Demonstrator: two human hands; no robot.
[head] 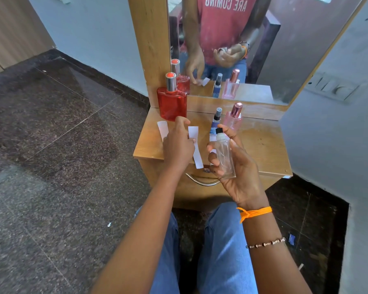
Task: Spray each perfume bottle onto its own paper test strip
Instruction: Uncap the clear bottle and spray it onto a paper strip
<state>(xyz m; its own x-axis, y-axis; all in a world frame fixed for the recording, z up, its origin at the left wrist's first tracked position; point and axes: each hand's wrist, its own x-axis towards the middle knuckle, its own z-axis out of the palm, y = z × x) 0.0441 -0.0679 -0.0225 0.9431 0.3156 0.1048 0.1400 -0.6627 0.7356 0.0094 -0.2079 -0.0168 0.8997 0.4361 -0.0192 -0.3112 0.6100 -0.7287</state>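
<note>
We hold the clear glass spray bottle in our right hand, fingers curled around it; our left hand pinches the white paper strip. We should aim the nozzle at that strip alone.

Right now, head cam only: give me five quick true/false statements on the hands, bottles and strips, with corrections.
1. The right hand holds a clear bottle with a black spray top. True.
2. The red bottle lies on its side. False: it stands upright at the back left of the wooden table.
3. The left hand pinches a paper strip. True.
4. The pink bottle is in the left hand. False: it stands on the table, beside the small blue bottle.
5. Another paper strip lies left of the left hand. True.
</note>
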